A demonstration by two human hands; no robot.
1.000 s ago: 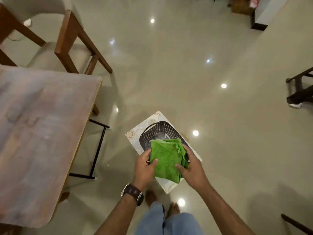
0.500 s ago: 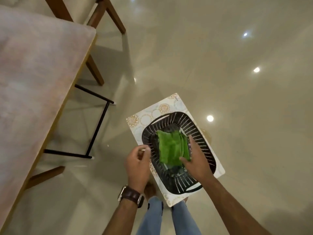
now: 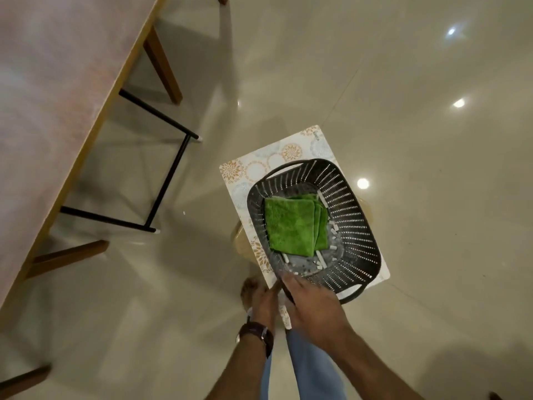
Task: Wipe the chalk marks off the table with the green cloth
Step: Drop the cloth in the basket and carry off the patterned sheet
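**Green cloth lies folded in the basket, both hands off it**

Green cloth [image 3: 294, 225], folded into a rough square, rests on the floor of a black slotted basket [image 3: 350, 197], which suggests wiping is finished and the cloth put away. At far left, the table [image 3: 57, 96] shows a pale, smudged top; whether chalk marks remain is too hazy to tell, and the table's far end is cut off by the frame. Beside it, a black metal frame [image 3: 170, 174] stands on the tiled floor [image 3: 403, 82]. In the centre, a patterned mat [image 3: 274, 160] lies under the basket, and short white chalk pieces [image 3: 321, 199] lie around the cloth. Below, the left hand [image 3: 264, 304], wearing a watch [image 3: 256, 334], is partly hidden behind the right hand [image 3: 313, 306]; its fingers cannot be made out. The right hand is blurred at the basket's near rim, fingers loosely spread, holding nothing visible.
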